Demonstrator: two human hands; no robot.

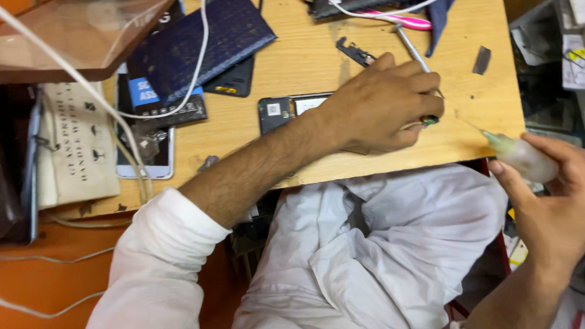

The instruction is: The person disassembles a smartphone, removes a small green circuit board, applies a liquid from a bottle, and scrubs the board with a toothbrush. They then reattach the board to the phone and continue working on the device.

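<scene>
On the wooden table (311, 59), the opened phone (283, 109) is lying partly under the left hand (379, 105), which is clamping a small green part (431, 121) between its fingertips. Just off the table's edge, the right hand (561, 198) is gripping a translucent needle-tipped bottle (523, 155), aiming its tip toward the part.

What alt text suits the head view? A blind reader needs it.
The left hand presses on an opened phone on a wooden table, holding a thin tool, while the right hand aims a small squeeze bottle toward it.
</scene>
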